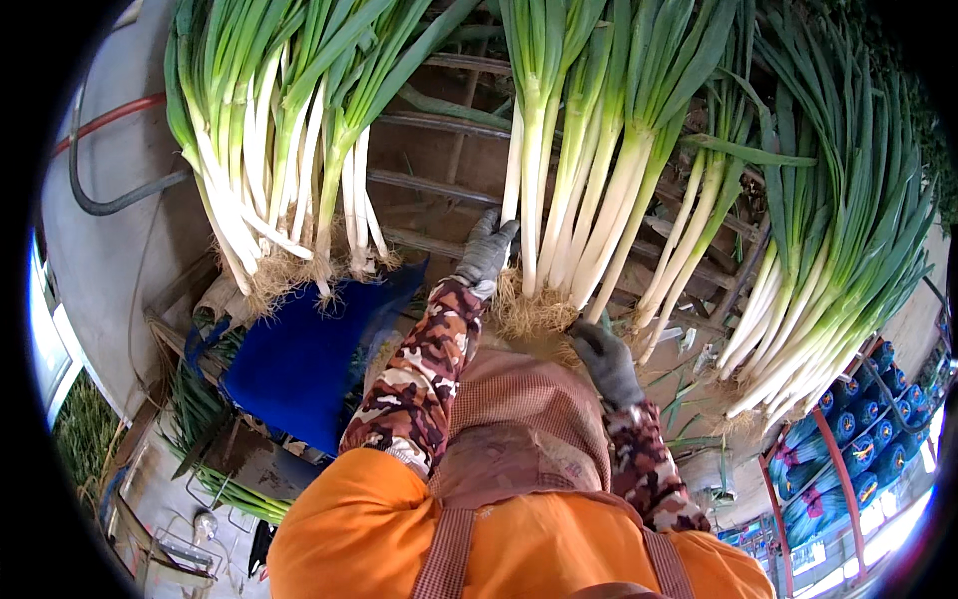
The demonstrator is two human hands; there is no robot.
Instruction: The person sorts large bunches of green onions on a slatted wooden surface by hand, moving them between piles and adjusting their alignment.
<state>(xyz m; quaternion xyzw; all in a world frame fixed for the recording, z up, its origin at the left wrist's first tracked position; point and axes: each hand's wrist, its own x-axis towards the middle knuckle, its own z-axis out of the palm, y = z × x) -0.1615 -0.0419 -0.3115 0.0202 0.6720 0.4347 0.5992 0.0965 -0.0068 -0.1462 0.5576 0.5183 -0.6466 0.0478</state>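
In front of me a middle bunch of long green onions lies on a slatted rack, its white stalks and tangled roots towards me. My left hand, in a grey glove, is at the bunch's left side, its thumb over the outermost stalk and its fingers partly hidden. My right hand, also gloved, is low at the right end of the roots. Its fingers curl inwards and touch or nearly touch the root ends; what they hold, if anything, is hidden.
Another onion bunch lies left, its roots by a blue sheet. Several onions lie just right of the middle bunch, with a large pile beyond. Metal bars cross the rack. Blue-wrapped bundles are stacked at lower right.
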